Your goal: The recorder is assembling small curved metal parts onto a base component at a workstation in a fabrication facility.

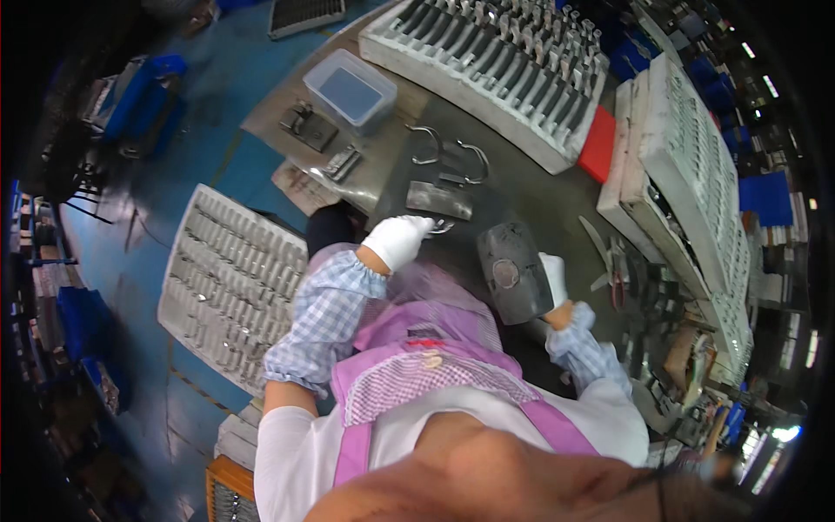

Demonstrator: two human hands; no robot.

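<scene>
left hand (402, 242): fingers closed round one end of small curved metal part (443, 228), leaving the other exposed | right hand (554, 280): at dark block (511, 271), fingers mostly hidden, closure unclear | metal plate (439, 200): just beyond, on surface (531, 193) | hooked pieces (477, 161): behind, seemingly for easy reach | foam tray (470, 100): farthest, rows likely keeping parts separate

Left hand (402, 242) and right hand (551, 277) are both in plain white fabric gloves, and the baggy cloth sleeve covers (326, 304) are pale blue-and-white check. The bib apron (409, 344) is lilac with a purple-and-white gingham band. That chunky rounded block (531, 291) is dark grey with a paler round patch, the little curved metal piece (444, 228) is shiny silver, and the floor's (204, 148) solid blue.
</scene>
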